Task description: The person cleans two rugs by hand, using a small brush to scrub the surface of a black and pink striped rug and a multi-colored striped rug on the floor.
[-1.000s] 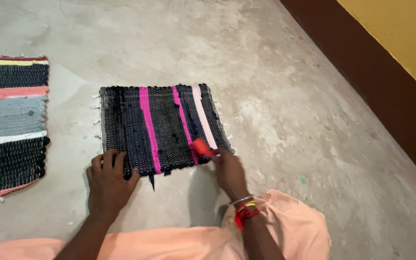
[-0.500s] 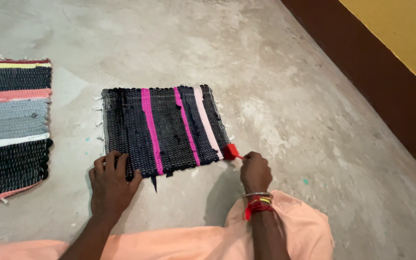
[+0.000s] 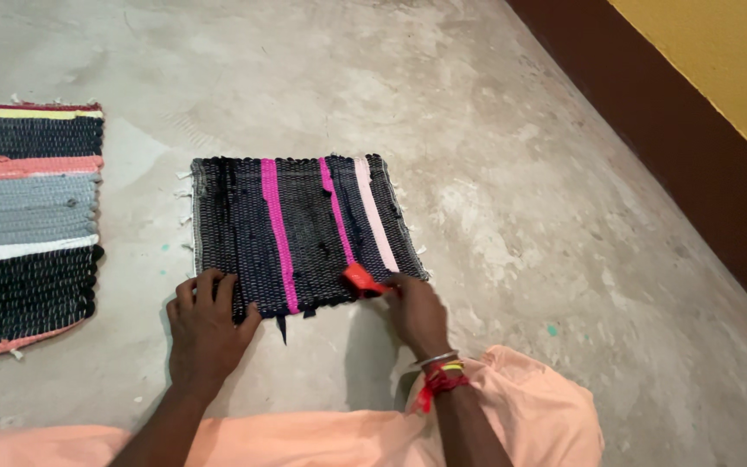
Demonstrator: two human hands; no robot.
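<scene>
Concrete floor (image 3: 520, 173) under my soft, limp woven rug (image 3: 296, 229); left fingers (image 3: 205, 290) spread flat pinning its near edge, right fingers (image 3: 395, 290) pinching a small red tool (image 3: 358, 278) at that edge

**One head-worn view, looking steeply down at the floor**

A single camera sits on the person's head and tilts down and forward over the concrete floor (image 3: 494, 112). The dark woven mat with pink stripes (image 3: 296, 229) lies near frame centre, close enough to show its weave. Nearer the camera than the mat, the left hand (image 3: 205, 324) and right hand (image 3: 417, 311) enter from the bottom edge. Left of the mat, a striped rug (image 3: 23, 225) is cropped; right of it runs the brown-and-yellow wall (image 3: 693, 130).
</scene>
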